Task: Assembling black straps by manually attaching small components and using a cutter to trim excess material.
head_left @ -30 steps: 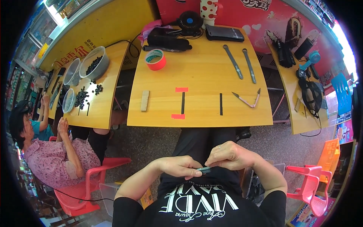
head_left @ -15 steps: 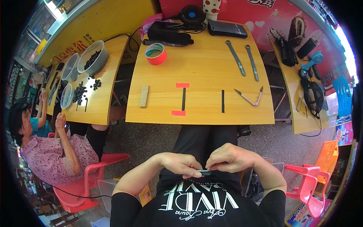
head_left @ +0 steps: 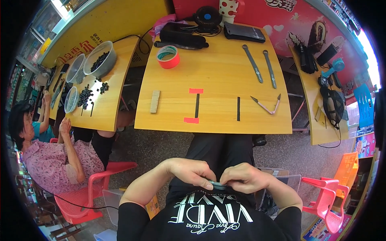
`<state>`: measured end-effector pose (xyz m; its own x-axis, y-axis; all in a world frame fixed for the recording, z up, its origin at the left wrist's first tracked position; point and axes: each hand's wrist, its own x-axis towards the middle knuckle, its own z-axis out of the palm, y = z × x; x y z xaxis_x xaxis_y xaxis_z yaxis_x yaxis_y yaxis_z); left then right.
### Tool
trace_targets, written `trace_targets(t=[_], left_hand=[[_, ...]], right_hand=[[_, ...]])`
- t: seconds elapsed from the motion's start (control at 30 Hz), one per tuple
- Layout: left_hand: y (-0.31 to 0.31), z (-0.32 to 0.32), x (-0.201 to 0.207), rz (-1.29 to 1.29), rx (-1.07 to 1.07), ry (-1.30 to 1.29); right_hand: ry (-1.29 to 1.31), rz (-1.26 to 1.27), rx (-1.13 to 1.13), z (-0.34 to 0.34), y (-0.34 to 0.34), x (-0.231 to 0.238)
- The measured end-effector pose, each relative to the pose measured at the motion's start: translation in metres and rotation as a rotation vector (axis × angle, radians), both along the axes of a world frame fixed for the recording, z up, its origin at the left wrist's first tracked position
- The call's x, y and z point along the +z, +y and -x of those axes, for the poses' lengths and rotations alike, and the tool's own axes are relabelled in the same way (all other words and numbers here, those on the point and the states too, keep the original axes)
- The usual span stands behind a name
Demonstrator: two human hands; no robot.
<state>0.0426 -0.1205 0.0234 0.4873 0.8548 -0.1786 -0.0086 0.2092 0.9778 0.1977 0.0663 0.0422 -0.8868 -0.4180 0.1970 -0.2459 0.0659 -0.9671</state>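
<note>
My left hand (head_left: 194, 172) is closed around a small, flat, rounded grey-green object (head_left: 218, 185), low in front of my shirt. At the object's right end, the fingers of my right hand (head_left: 244, 177) are bent and pressed against it; the object's kind is hard to make out. On the table (head_left: 209, 76) beyond, a black strip (head_left: 197, 105) lies between two pieces of red tape (head_left: 196, 91). A second black strip (head_left: 238, 108) is to its right, beside a pink V-shaped tool (head_left: 268, 109) with dark pointed tips. A short wooden block (head_left: 155, 101) rests at the left.
A red tape roll (head_left: 168, 57), two grey flat tools (head_left: 253, 64), a black pouch (head_left: 244, 32) and a fan (head_left: 207, 17) sit farther back. At left, a person (head_left: 52, 164) sits by a table with plastic bowls (head_left: 101, 60) and black pieces. A red chair (head_left: 327, 201) stands right.
My right hand has shifted slightly right and down, its fingers now against the object's right end. More of the grey-green object shows. The view has moved slightly.
</note>
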Motion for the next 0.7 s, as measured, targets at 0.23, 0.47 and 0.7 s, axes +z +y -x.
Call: trace_targets(t=[0.23, 0.47, 0.7], left_hand=[[-0.005, 0.007, 0.001, 0.105, -0.026, -0.013], [0.002, 0.0, -0.002, 0.043, -0.169, 0.054], [-0.002, -0.007, -0.002, 0.009, -0.23, 0.025]], right_hand=[[-0.17, 0.091, 0.033, 0.0, 0.002, 0.002], [-0.276, 0.123, 0.198, 0.005, -0.005, -0.013], [-0.108, 0.055, 0.253, -0.004, -0.014, -0.008]])
